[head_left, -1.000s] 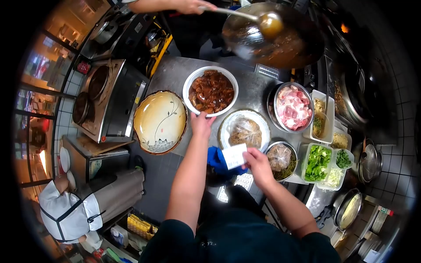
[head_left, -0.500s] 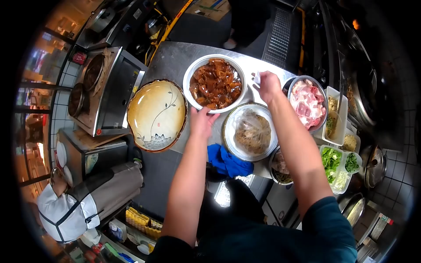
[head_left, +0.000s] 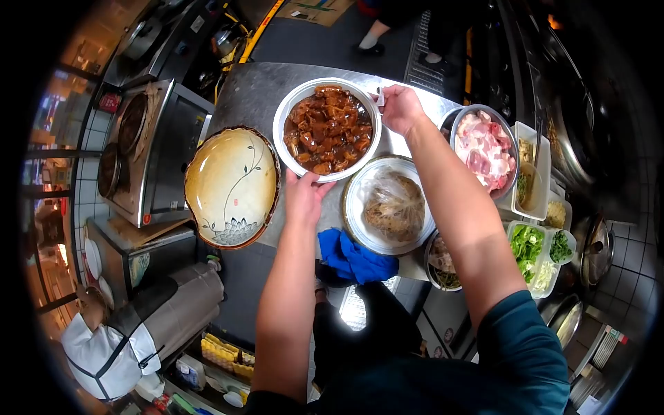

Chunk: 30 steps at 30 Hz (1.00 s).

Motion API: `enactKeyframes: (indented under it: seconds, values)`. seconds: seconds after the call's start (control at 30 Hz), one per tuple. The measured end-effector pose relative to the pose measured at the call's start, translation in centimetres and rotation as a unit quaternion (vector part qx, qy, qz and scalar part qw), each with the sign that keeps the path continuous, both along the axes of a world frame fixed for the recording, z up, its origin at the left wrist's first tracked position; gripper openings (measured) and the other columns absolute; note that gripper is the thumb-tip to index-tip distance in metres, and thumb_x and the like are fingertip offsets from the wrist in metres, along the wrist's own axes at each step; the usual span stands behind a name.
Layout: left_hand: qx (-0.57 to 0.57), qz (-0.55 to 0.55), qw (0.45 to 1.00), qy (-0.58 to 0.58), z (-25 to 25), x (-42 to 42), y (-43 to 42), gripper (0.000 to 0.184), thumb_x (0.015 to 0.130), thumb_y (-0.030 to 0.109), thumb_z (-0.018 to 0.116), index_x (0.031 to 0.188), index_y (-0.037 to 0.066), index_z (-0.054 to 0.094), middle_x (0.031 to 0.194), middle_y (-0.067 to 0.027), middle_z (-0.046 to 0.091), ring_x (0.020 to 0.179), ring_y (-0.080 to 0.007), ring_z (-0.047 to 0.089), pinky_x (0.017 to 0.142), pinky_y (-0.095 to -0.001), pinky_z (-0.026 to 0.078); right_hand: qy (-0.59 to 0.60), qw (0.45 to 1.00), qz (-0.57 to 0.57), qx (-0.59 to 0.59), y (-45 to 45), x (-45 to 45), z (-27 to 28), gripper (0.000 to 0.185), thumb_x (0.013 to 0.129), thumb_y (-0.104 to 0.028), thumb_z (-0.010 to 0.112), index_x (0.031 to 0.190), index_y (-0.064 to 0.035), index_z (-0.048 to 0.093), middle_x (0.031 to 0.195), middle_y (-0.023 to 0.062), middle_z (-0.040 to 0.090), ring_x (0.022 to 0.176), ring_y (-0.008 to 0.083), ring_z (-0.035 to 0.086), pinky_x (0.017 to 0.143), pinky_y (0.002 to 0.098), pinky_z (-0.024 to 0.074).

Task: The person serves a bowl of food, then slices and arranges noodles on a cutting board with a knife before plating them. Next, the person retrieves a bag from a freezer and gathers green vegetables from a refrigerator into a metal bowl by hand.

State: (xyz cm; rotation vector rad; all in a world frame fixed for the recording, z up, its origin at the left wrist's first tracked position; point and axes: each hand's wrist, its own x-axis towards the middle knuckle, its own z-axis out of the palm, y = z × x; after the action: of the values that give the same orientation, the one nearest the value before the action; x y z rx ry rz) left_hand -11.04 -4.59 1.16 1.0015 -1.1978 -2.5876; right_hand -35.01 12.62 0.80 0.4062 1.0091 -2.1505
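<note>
A round white bowl (head_left: 280, 142) of brown braised meat in glossy sauce (head_left: 328, 128) stands on the steel table. My left hand (head_left: 304, 197) grips its near rim, fingertips over the edge. At the bowl's right rim, my right hand (head_left: 401, 111) is closed on a small white scrap (head_left: 380, 98), paper-like but too small to be sure. Whether those fingers also touch the rim, I cannot tell. Left of the bowl lies a large cream plate (head_left: 228, 183) with a plant drawing. Just below it is a white dish (head_left: 360, 228) holding a clear plastic bag of brownish food (head_left: 394, 207).
Right of my forearm are a metal bowl of raw meat (head_left: 484, 149) and tubs of chopped greens (head_left: 529, 245). A blue cloth (head_left: 356, 256) hangs at the near edge. A co-worker in an apron (head_left: 166, 304) is at lower left; another person's legs (head_left: 377, 34) show beyond the table.
My right hand has moved left and away from me to the bowl's rim, still holding the white scrap. My left hand stays on the bowl. The legs beyond the table have shifted into fuller view.
</note>
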Motion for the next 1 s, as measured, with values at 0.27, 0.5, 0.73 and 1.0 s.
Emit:
enactKeyframes:
  seconds: [0.27, 0.5, 0.73, 1.0]
  values:
    - [-0.026, -0.01, 1.0, -0.004, 1.6, 0.2, 1.1, 0.059, 0.089, -0.01, 0.042, 0.144, 0.009, 0.039, 0.131, -0.0188, 0.058, 0.105, -0.0307, 0.068, 0.078, -0.0389, 0.065, -0.003, 0.999, -0.037, 0.029, 1.7, 2.0, 3.7, 0.014, 0.086, -0.015, 0.051, 0.094, -0.0046, 0.055, 0.101, 0.0159, 0.064, 0.098, 0.0302, 0.058, 0.102, 0.0453, 0.0438]
    - [0.011, -0.003, 0.997, 0.078, 6.5, 0.6, 0.8, 0.047, 0.093, -0.003, 0.057, 0.136, 0.007, 0.042, 0.129, -0.0183, 0.059, 0.108, -0.0325, 0.068, 0.082, -0.0428, 0.065, 0.096, 0.987, -0.1, 0.087, 3.8, 0.2, 5.7, 0.005, 0.085, -0.011, 0.067, 0.087, -0.0066, 0.065, 0.091, 0.0067, 0.066, 0.09, 0.0218, 0.063, 0.095, 0.037, 0.0472]
    - [-0.004, 0.042, 0.999, 0.024, 12.2, 5.0, -1.3, 0.061, 0.085, -0.007, 0.049, 0.144, 0.008, 0.039, 0.119, -0.0169, 0.057, 0.096, -0.0286, 0.068, 0.073, -0.041, 0.065, 0.105, 0.984, 0.132, -0.059, 0.9, 2.1, 14.4, 0.016, 0.091, -0.013, 0.052, 0.092, -0.0035, 0.065, 0.109, 0.0215, 0.069, 0.1, 0.0312, 0.064, 0.098, 0.0419, 0.0488]
    - [0.039, 0.124, 0.99, 0.056, 17.1, 15.7, -12.6, 0.069, 0.088, -0.008, 0.045, 0.152, 0.011, 0.031, 0.125, -0.0179, 0.058, 0.101, -0.0289, 0.07, 0.08, -0.0405, 0.066, 0.115, 0.969, 0.215, -0.035, -15.2, 10.4, 19.8, 0.012, 0.09, -0.014, 0.054, 0.087, -0.006, 0.063, 0.096, 0.0169, 0.069, 0.088, 0.0275, 0.063, 0.092, 0.0403, 0.0468]
